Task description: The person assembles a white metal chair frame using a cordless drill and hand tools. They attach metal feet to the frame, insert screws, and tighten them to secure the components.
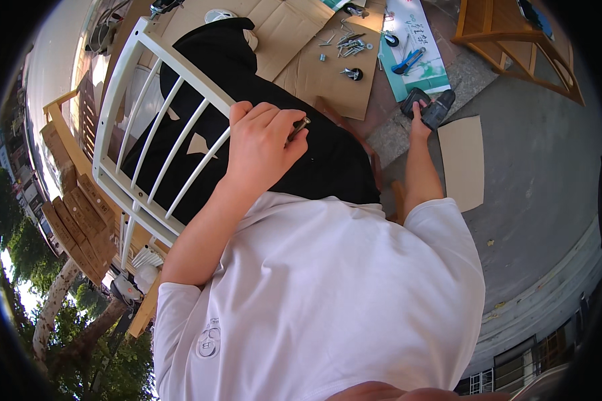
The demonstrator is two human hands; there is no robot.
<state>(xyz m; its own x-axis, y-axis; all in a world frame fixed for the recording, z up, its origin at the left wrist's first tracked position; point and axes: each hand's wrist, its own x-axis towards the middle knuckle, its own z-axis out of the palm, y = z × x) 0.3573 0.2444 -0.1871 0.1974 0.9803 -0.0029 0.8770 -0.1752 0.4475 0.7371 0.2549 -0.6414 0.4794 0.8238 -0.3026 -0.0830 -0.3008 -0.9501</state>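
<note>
Glossy white metal frame (155, 150), matt brown cardboard (318, 63), shiny metal screws (352, 45)

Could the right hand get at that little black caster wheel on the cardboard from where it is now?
Probably yes. The right hand rests on the dark power drill, and the black caster wheel lies apart on the brown cardboard just beside it. Nothing stands between them, though the hand would have to let go first.
</note>
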